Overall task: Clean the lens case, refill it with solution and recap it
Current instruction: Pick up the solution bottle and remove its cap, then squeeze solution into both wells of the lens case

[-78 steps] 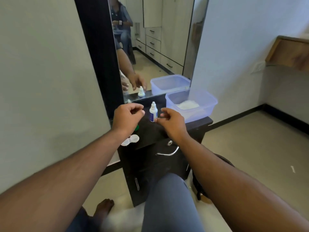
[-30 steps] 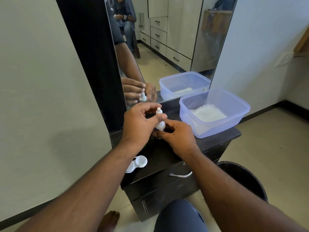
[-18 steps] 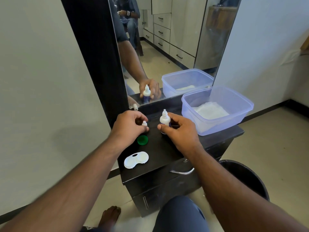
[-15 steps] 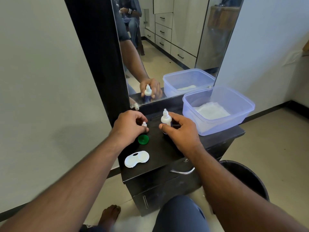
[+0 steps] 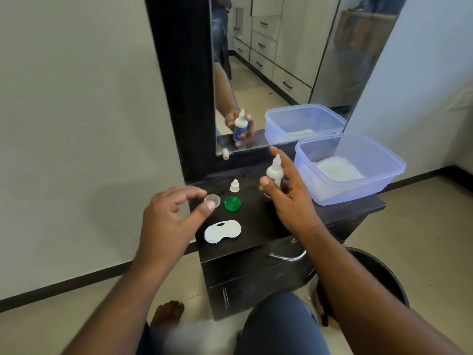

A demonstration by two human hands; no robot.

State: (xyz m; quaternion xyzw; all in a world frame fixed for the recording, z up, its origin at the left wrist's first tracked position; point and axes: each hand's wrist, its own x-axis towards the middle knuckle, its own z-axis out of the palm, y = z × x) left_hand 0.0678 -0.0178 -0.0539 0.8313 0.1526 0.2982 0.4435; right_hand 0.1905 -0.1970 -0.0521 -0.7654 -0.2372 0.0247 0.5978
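Nearest the viewer, low at the right edge, a dark round bin (image 5: 384, 272) stands on the floor beside the black cabinet (image 5: 256, 278); what it holds cannot be made out.

On the cabinet's top, close to the front edge, the white lens case (image 5: 222, 231) lies flat with both wells uncapped — whether there is liquid in them cannot be told. Just behind it sit a green cap (image 5: 232, 203) and, to its left, a clear cap (image 5: 212, 200), both lying apart from the case. Behind the green cap stands a small white bottle cap (image 5: 234, 186), upright on its own.

The left hand (image 5: 169, 221) hovers over the left edge of the top, fingers loosely curled and spread, with thumb and forefinger parted around the clear cap; the thumb tip looks to be at its rim, but a firm grip is not shown.

The right hand (image 5: 289, 198) grips the solution bottle (image 5: 274, 172) between thumb and fingers, upright, nozzle bare and pointing up, lifted slightly off the top. The bottle is white with a blue label — its writing is too small to read.

Further right, a translucent blue-tinted tub (image 5: 378, 183) rests on the cabinet with white tissue or cloth (image 5: 337, 169) lying in its bottom.

Behind everything the mirror (image 5: 281, 73) repeats the bottle, the hand and the tub.
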